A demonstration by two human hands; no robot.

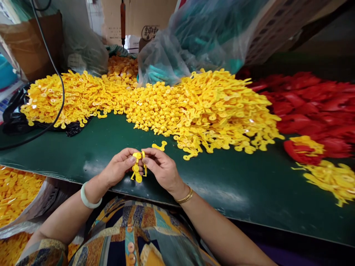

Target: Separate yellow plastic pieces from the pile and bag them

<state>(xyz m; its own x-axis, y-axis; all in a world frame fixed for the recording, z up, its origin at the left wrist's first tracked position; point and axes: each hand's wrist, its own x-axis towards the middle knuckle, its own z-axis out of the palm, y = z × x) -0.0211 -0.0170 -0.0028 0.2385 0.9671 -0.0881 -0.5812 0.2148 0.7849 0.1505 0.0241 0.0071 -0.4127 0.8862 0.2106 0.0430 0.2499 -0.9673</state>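
Close to the table's near edge, my left hand (121, 165) pinches a small jointed yellow plastic piece (136, 168) with round discs and thin legs. My right hand (163, 168) meets it from the other side, thumb and finger closed on another slim yellow plastic part (144, 162). The two parts are side by side, and I cannot tell whether they are joined. A single loose yellow link (159, 146) lies on the green table (111, 144) just beyond my right hand. Which exact toy or fitting these parts belong to does not show.
A long heap of yellow parts (216, 107) spans the table's back. Red plastic pieces (313, 107) are piled at the right, near a small yellow pile (332, 179). An orange screwdriver (122, 22) hangs behind. A black cable (62, 85) curves at left, above a sack (36, 207).
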